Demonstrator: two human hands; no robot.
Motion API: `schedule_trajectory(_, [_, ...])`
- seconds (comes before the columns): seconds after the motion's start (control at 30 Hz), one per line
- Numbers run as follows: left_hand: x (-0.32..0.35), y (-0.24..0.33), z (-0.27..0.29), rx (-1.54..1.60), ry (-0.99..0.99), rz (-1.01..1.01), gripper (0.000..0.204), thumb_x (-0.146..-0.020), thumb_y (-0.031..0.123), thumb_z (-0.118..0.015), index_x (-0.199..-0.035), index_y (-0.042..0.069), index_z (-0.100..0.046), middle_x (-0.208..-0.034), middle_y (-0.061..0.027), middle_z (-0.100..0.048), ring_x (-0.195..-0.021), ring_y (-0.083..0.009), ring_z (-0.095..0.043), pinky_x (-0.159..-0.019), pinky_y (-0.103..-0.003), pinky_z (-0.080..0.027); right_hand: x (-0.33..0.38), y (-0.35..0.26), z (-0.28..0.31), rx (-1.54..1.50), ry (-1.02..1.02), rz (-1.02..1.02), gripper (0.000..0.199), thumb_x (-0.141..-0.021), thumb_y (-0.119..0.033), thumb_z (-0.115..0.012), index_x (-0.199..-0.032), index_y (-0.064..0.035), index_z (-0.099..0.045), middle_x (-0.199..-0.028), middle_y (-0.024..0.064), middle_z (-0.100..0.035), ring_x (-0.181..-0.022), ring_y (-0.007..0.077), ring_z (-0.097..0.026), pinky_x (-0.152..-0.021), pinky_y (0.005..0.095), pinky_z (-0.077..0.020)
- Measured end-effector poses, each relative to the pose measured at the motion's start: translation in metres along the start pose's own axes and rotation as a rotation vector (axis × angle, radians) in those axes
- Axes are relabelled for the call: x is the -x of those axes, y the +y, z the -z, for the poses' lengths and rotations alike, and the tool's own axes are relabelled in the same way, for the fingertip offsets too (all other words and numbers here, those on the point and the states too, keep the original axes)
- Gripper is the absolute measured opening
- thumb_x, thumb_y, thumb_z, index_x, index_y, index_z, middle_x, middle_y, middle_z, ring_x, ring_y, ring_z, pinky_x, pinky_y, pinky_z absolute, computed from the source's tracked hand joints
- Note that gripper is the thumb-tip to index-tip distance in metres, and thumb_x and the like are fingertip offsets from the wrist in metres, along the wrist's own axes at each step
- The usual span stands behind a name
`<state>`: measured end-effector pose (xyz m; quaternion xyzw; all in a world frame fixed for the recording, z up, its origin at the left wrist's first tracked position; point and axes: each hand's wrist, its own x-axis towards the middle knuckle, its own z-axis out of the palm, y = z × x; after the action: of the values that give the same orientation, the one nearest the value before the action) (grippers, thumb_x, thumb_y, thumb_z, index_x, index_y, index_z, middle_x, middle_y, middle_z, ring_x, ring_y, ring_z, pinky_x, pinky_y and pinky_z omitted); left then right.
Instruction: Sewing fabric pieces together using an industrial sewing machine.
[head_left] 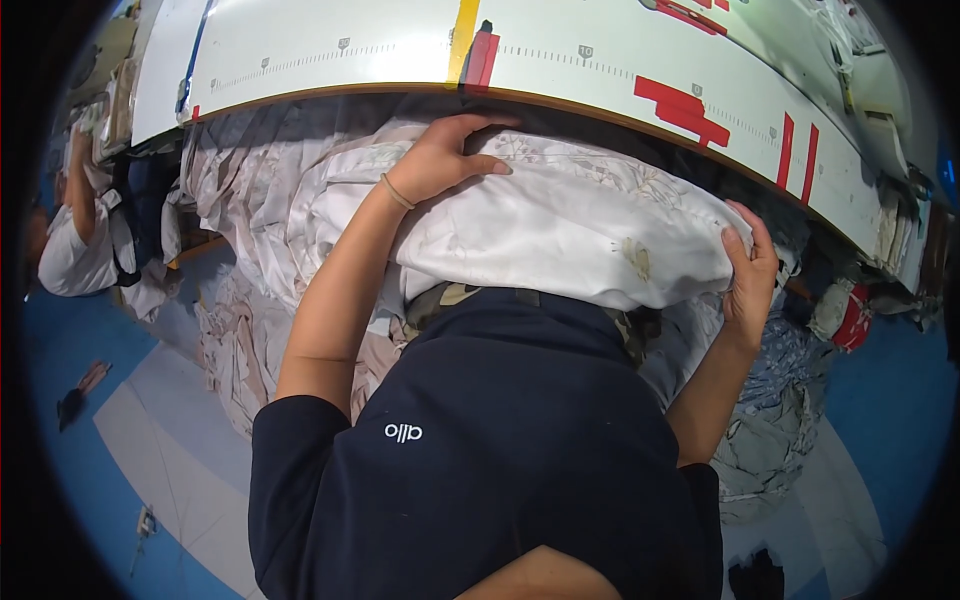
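A thick bundle of white patterned cloth [560, 225] spans the space between my waist and the table edge. It has a smooth satin look, faint floral lines and a greenish-beige motif near its right part. My left hand [445, 160] lies on its upper left part, thumb and fingers apart, fingertips close under the table edge. At the right end, my right hand [750, 265] grips the cloth's edge, thumb on the near side and fingers behind it. The cloth's underside is hidden.
A white table [560, 55] with ruler marks, red tape and a yellow strip runs across the top. Rumpled pale fabric [245, 190] hangs at left; grey fabric [770, 430] lies piled at right. Another person [80, 235] works at far left. Dark cloth [757, 577] lies on the floor.
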<state>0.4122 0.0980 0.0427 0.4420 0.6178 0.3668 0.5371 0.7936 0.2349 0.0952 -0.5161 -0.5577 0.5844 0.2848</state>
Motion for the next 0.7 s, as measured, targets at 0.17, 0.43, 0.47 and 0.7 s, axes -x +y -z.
schedule_trajectory(0.17, [0.010, 0.001, 0.007, 0.106, 0.079, 0.016, 0.046, -0.087, 0.008, -0.072, -0.131, 0.003, -0.062, -0.118, -0.0097, -0.068, -0.103, -0.0152, -0.060, -0.095, -0.027, -0.047, -0.004, 0.012, -0.008, -0.114, 0.062, -0.072, 0.024, -0.095, -0.014, -0.067, -0.115, -0.0002, -0.067, -0.100, 0.0049, -0.070, -0.089, 0.0111, -0.064, -0.084, 0.0254, -0.0499])
schedule_trajectory(0.43, [0.027, -0.016, 0.023, 0.316, 0.290, 0.016, 0.029, -0.100, 0.009, -0.058, -0.125, -0.003, -0.064, -0.121, -0.0073, -0.068, -0.107, -0.0105, -0.061, -0.095, -0.024, -0.049, -0.017, 0.015, -0.021, -0.152, -0.005, -0.063, 0.017, -0.096, -0.016, -0.066, -0.107, -0.0021, -0.067, -0.095, 0.0030, -0.069, -0.084, 0.0090, -0.063, -0.079, 0.0250, -0.0485])
schedule_trajectory(0.47, [0.029, -0.017, 0.025, 0.316, 0.299, 0.018, 0.029, -0.100, 0.009, -0.058, -0.125, -0.003, -0.064, -0.121, -0.0073, -0.068, -0.107, -0.0105, -0.061, -0.095, -0.024, -0.049, -0.018, 0.013, -0.024, -0.172, -0.009, -0.089, 0.017, -0.097, -0.016, -0.066, -0.107, -0.0021, -0.066, -0.094, 0.0029, -0.069, -0.084, 0.0091, -0.063, -0.079, 0.0247, -0.0485])
schedule_trajectory(0.7, [0.061, -0.022, 0.041, 0.194, 0.502, -0.149, 0.025, -0.099, 0.007, -0.057, -0.120, -0.004, -0.065, -0.116, -0.0088, -0.070, -0.108, -0.0145, -0.063, -0.097, -0.027, -0.048, 0.005, 0.008, -0.011, -0.155, 0.057, -0.045, 0.020, -0.097, -0.014, -0.065, -0.112, -0.0009, -0.064, -0.098, 0.0043, -0.068, -0.087, 0.0100, -0.063, -0.080, 0.0246, -0.0494])
